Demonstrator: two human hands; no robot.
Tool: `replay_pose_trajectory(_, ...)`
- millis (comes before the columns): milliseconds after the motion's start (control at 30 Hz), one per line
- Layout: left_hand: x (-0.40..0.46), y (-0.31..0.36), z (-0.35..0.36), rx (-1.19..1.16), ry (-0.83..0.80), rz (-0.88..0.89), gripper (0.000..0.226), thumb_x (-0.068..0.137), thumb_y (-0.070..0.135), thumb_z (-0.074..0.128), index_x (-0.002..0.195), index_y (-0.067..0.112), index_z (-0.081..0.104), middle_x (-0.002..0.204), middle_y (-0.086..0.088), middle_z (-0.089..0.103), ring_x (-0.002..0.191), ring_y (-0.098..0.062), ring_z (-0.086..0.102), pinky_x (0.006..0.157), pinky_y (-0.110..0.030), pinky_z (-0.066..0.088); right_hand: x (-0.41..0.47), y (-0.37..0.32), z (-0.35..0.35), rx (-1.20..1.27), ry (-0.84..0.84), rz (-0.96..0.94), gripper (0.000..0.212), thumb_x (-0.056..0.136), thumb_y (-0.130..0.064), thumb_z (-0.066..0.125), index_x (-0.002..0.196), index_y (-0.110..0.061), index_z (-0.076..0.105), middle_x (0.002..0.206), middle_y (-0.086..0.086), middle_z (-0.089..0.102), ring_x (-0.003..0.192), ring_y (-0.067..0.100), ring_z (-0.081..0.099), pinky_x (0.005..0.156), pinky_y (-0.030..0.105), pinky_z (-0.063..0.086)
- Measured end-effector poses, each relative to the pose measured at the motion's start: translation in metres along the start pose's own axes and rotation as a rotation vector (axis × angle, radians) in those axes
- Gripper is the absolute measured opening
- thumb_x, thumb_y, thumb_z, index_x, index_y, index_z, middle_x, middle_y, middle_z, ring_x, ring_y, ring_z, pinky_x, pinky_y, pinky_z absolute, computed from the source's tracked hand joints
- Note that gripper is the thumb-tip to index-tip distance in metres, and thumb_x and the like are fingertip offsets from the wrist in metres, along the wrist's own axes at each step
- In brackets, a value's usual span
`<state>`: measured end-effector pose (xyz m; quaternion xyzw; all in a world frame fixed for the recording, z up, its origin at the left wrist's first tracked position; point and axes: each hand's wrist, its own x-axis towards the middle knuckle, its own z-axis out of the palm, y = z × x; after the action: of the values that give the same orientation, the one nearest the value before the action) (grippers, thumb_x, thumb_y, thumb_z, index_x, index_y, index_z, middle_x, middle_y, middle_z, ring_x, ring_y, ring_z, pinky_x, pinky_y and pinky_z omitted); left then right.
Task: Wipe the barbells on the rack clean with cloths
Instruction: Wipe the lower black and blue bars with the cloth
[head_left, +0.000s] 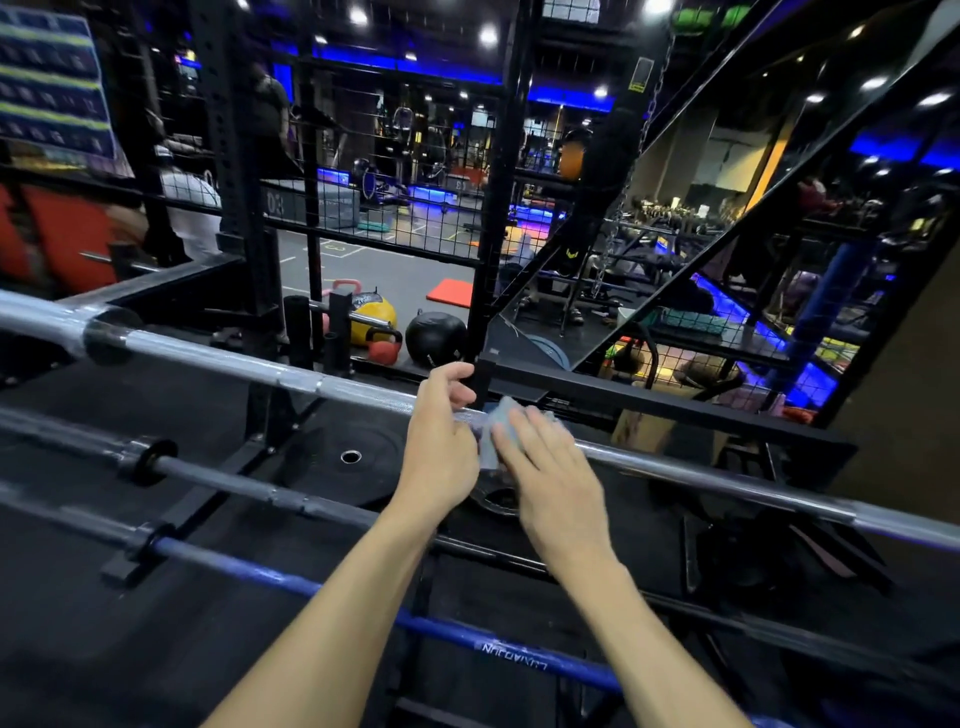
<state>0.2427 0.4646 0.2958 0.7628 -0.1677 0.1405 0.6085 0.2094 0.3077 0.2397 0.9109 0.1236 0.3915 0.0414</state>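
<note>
Three barbells lie across the rack, one above another, running from upper left to lower right so each bar can be reached along its length. Farthest left, the top chrome barbell (218, 358) shows its collar, and below it sit a grey barbell (234, 480) and a blue barbell (249, 571), each resting in the rack's black arms (124, 566). A black weight plate (332, 462) lies flat on the floor beneath them. Beyond the bars, medicine balls and a red kettlebell (384, 349) sit by the mesh wall.

Moving to the middle, the left hand (441, 447) is at the top bar, its fingers curled over the shaft beside the cloth, probably steadying the bar against rolling; whether they close fully round it cannot be told. Just to its right, the pale blue cloth (493, 436) is draped over the chrome shaft, bunched between the two hands. The right hand (550, 467) lies on the cloth with fingers (524, 431) fairly straight, pressing it down onto the bar instead of clenching it. So the cloth sits directly under the right fingers and touches the left fingers at its edge.

Farther right, the chrome shaft runs on uncovered toward the frame's edge, likely the next stretch to wipe.
</note>
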Motion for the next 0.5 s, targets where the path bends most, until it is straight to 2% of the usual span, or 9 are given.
replay_pose_trajectory(67,0.001,-0.001,-0.001,0.024,-0.008,-0.01,0.069,0.082,-0.022,0.034,0.136,0.019,0.049,0.114,-0.002,0.054,0.106,-0.007,0.052,0.083,0.001,0.035,-0.021,0.035,-0.011,0.006,0.043,0.046,0.047,0.095,-0.009,0.068,0.142,-0.011,0.059,0.15,0.005,0.054,0.135,0.03,0.052,0.116,0.046,0.039)
replay_pose_trajectory(167,0.002,-0.001,0.0,0.028,-0.017,-0.019,0.069,0.084,-0.022,0.033,0.136,0.021,0.049,0.113,-0.001,0.054,0.104,-0.005,0.051,0.078,0.002,0.035,-0.055,0.093,-0.038,0.045,0.108,0.228,0.035,0.096,-0.025,0.068,0.128,-0.011,0.069,0.132,0.002,0.068,0.117,0.03,0.065,0.104,0.045,0.048)
replay_pose_trajectory(267,0.003,-0.003,0.004,0.036,-0.014,-0.01,0.069,0.085,-0.021,0.034,0.138,0.021,0.048,0.112,0.0,0.054,0.104,-0.01,0.052,0.076,0.0,0.036,-0.086,0.133,-0.064,-0.043,0.097,0.361,0.038,0.095,-0.034,0.063,0.124,-0.011,0.071,0.123,0.001,0.071,0.111,0.028,0.064,0.099,0.04,0.048)
replay_pose_trajectory(367,0.002,-0.001,0.008,0.029,-0.008,-0.007,0.069,0.086,-0.021,0.034,0.139,0.02,0.048,0.111,0.0,0.054,0.102,-0.011,0.053,0.075,-0.001,0.037,-0.103,0.142,-0.073,-0.183,0.115,0.475,0.04,0.099,-0.033,0.051,0.126,-0.009,0.069,0.119,0.008,0.07,0.111,0.033,0.059,0.103,0.045,0.044)
replay_pose_trajectory(433,0.0,0.0,0.009,0.033,-0.008,-0.008,0.068,0.086,-0.021,0.035,0.14,0.02,0.047,0.111,-0.001,0.055,0.098,-0.007,0.052,0.075,-0.002,0.039,-0.092,0.134,-0.071,-0.29,0.014,0.541,0.039,0.105,-0.03,0.037,0.116,-0.008,0.067,0.108,0.01,0.068,0.101,0.034,0.057,0.097,0.048,0.044)
replay_pose_trajectory(500,0.0,0.002,0.009,0.038,-0.003,-0.011,0.068,0.086,-0.022,0.035,0.14,0.019,0.047,0.111,-0.003,0.056,0.096,-0.005,0.052,0.075,-0.002,0.038,-0.065,0.119,-0.069,-0.34,-0.126,0.584,0.045,0.106,-0.029,0.023,0.099,-0.011,0.064,0.094,0.011,0.066,0.086,0.035,0.057,0.082,0.048,0.045)
